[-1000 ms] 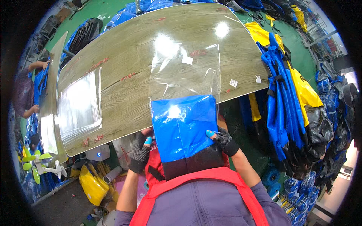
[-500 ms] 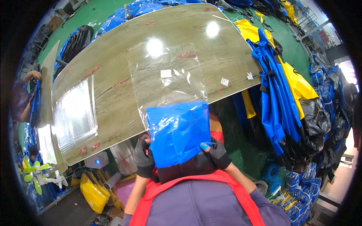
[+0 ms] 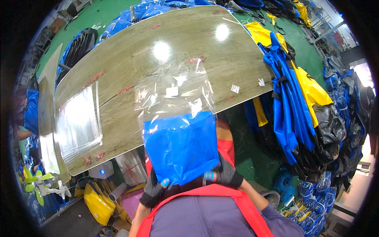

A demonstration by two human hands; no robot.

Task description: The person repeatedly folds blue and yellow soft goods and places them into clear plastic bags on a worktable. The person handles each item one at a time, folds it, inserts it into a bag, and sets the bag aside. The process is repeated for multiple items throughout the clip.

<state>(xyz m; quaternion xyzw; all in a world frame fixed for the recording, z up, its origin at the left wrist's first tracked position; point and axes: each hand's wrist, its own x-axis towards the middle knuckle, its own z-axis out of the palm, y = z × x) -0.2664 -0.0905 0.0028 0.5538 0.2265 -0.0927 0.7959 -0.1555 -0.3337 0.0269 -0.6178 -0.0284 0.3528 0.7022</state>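
Observation:
A folded blue sheet of shiny material (image 3: 181, 146) with a black lower part sits partly inside a clear plastic bag (image 3: 158, 103). The far end of the bag lies across the table. At the lower left corner of the bundle, my left hand (image 3: 153, 191), in a grey and black glove with bare fingertips, grips its edge. My right hand (image 3: 226, 173), gloved the same way, is closed on the lower right corner. Both thumbs lie on the near side of the blue face; the other fingers are mostly hidden behind it.
The wood-patterned table (image 3: 118, 59) carries a stack of clear plastic bags (image 3: 81, 118) on its left. Blue and yellow covers (image 3: 286, 106) hang at its right edge. A green fan (image 3: 38, 183) and yellow pieces (image 3: 98, 203) stand lower left. Another person's arm (image 3: 23, 135) shows far left.
The blue bundle has come slightly nearer and its black part shows less. My left hand has moved down along its side to the lower corner. The bag on the table has shifted and crinkled.

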